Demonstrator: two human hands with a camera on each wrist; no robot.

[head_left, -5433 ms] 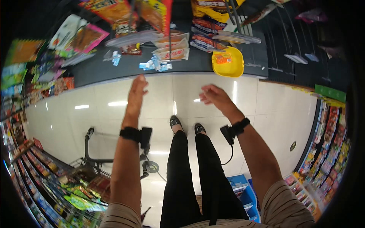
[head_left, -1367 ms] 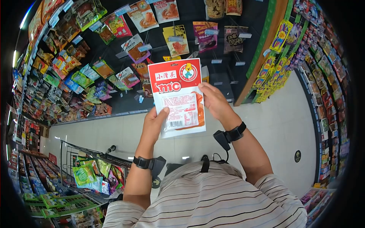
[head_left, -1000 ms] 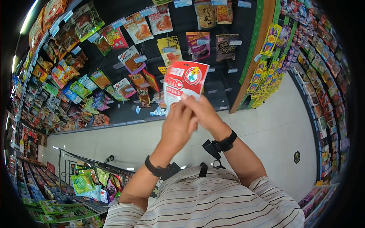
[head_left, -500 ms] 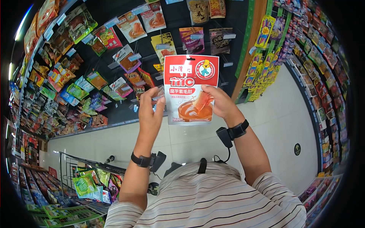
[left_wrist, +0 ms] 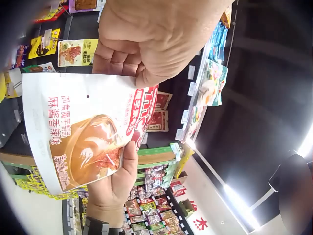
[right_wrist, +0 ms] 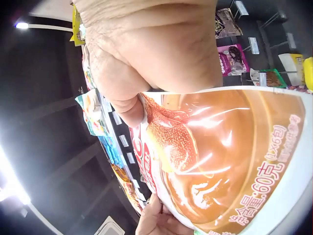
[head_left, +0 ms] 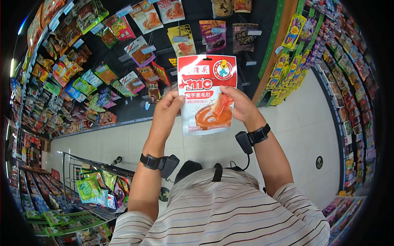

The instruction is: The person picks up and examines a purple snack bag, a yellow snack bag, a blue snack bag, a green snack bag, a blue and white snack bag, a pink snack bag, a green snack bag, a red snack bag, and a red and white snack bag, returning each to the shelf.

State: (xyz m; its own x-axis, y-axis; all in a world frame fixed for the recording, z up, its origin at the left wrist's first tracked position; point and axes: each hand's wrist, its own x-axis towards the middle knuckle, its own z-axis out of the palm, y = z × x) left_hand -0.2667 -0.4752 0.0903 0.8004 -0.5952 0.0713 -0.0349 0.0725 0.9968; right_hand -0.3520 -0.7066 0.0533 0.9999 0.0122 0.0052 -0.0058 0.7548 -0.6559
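Observation:
A red and white food packet (head_left: 208, 96) with a bowl of orange-brown sauce printed on it is held upright, its printed front facing the head camera. My left hand (head_left: 165, 112) pinches its left edge, thumb on the front. On the opposite edge my right hand (head_left: 241, 107) grips with the thumb over the front. In the left wrist view the packet (left_wrist: 83, 127) lies between the left hand (left_wrist: 156, 39) above and the right hand (left_wrist: 115, 188) below. The right wrist view shows the packet's sauce picture (right_wrist: 210, 147) close up, under the right hand (right_wrist: 146, 49).
Hanging snack packets fill the dark shelf wall ahead, including a yellow one (head_left: 181, 40) and a purple one (head_left: 213, 36). A shopping cart (head_left: 98, 164) with several packets (head_left: 89, 187) stands at lower left. Yellow packets (head_left: 283, 71) hang beside a wooden post (head_left: 276, 45) at right.
The packet was turned from its back to its front, passing through both hands. Half a second ago the left hand was off it; now that hand pinches its left edge.

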